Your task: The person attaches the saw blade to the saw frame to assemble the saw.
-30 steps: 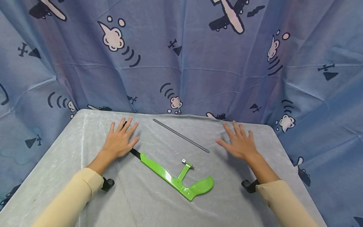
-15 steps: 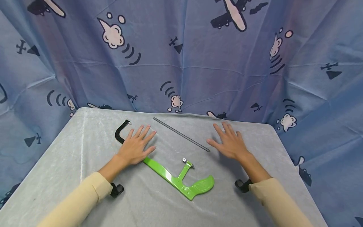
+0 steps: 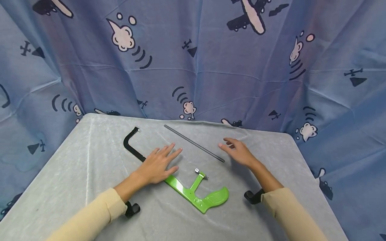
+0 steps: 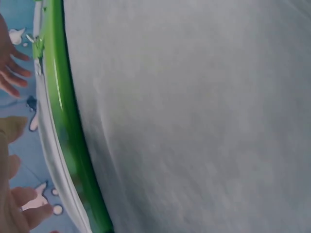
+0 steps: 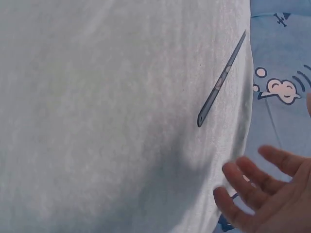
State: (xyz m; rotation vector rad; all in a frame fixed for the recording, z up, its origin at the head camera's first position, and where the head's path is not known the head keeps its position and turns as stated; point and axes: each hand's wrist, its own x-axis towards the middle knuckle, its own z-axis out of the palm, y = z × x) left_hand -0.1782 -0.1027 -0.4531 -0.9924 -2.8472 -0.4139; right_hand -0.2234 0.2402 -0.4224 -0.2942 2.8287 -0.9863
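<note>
Grey tabletop [image 3: 102, 167] | left hand [image 3: 156, 167]: fingers spread over green hacksaw frame [image 3: 180, 188] | right hand [image 3: 241, 154]: fingers apart, bent, near 1 blade [image 3: 194, 143]

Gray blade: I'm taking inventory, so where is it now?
In the head view, the gray blade lies on the table, beyond the green saw frame, its right end near the right hand.

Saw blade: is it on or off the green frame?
Off: in the head view, the saw blade lies on the gray cloth, with bare cloth between it and the green frame.
</note>
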